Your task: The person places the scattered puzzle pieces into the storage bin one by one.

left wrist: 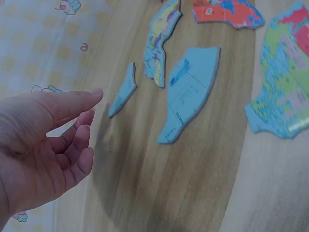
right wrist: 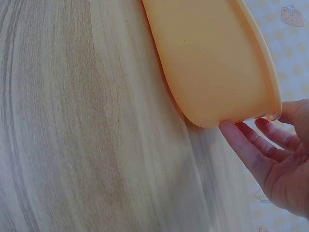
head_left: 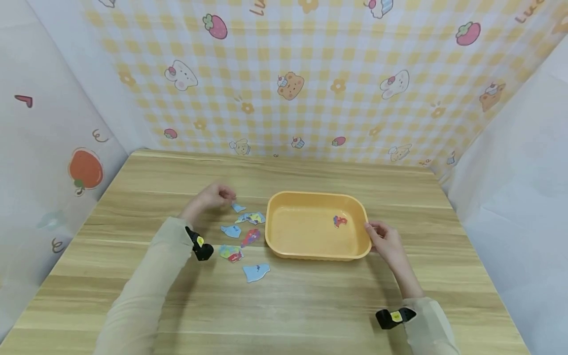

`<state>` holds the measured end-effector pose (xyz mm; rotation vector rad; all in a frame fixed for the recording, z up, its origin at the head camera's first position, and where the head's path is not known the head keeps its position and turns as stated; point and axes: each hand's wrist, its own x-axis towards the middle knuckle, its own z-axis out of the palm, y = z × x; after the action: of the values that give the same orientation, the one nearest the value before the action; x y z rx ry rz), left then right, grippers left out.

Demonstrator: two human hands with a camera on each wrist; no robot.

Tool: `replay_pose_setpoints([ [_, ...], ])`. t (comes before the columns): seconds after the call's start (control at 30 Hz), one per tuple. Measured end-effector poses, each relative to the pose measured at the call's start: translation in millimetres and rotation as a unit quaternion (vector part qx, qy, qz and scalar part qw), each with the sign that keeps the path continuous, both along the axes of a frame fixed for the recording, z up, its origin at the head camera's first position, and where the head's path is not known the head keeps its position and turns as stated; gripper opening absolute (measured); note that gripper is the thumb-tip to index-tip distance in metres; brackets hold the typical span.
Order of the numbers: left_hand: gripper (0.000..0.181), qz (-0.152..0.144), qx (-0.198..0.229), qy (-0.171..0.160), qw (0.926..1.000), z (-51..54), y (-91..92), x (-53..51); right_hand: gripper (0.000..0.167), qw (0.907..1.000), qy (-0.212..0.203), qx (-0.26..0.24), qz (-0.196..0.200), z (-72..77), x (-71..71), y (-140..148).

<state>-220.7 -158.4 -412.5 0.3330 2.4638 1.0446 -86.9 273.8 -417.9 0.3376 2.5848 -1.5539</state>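
My left hand [head_left: 215, 195] is at the far left of the tray, beside a small blue puzzle piece [left wrist: 124, 92]. In the left wrist view its thumb and loosely bent fingers stand apart with nothing between them. Several more map-like puzzle pieces lie near it, among them a larger blue piece [left wrist: 190, 92], a yellow-and-blue piece [head_left: 251, 218] and a green-and-red piece [head_left: 231, 253]. My right hand [head_left: 385, 239] grips the right end of a yellow plastic tray [head_left: 301, 234], thumb at the rim and fingers against the outer wall. One red-and-purple piece [head_left: 339, 221] lies inside the tray.
A wood-grain table [head_left: 319, 305] carries everything. A checked cloth [head_left: 275, 118] with cartoon prints hangs behind its back edge, and pale sheets hang at both sides. Nearest the front lies another blue piece [head_left: 256, 272], left of the tray.
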Motion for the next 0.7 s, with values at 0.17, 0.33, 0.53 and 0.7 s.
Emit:
replay_pose_setpoints([
  [0.17,0.031,-0.018,-0.008,0.016,0.9997,-3.9,-0.3,3.6,0.049,1.0000,0.000,-0.005,-0.005,-1.0,0.9,0],
  [0.33,0.029,-0.031,0.020,0.025,0.9990,-9.9,-0.4,5.4,0.047,0.9999,0.007,-0.003,-0.007,-2.1,0.1,0],
  [0.53,0.022,-0.038,-0.002,0.038,0.9985,-14.6,-0.8,4.3,0.046,0.9998,0.013,-0.007,-0.012,-2.1,0.1,-2],
  [0.7,0.020,-0.027,-0.026,0.024,0.9990,-15.0,0.7,2.3,0.048,0.9997,0.012,-0.011,-0.016,-2.8,-0.2,-3],
])
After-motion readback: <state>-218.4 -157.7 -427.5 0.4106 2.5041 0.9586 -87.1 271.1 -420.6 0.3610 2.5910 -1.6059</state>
